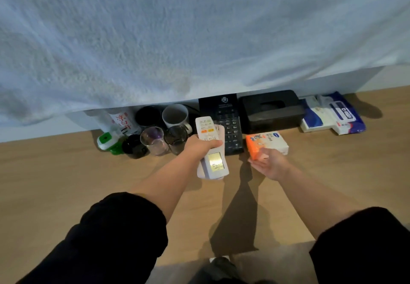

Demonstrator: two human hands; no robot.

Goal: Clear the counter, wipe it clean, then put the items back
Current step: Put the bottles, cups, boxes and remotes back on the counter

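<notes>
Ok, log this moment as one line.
left hand: grips white remote | right hand: open, by orange box | counter: not yet cleared

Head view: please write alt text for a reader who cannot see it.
The left hand grips white remote controls above a wooden counter, while the open right hand reaches toward an orange box. Behind stand glasses, mugs and a black phone.

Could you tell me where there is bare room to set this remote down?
The front strip of the counter is bare, widest left of the left hand holding the remote and right of the right hand. Also free: left of the green bottle, right of the blue packs. The back row, glasses to phone, is crowded.
</notes>
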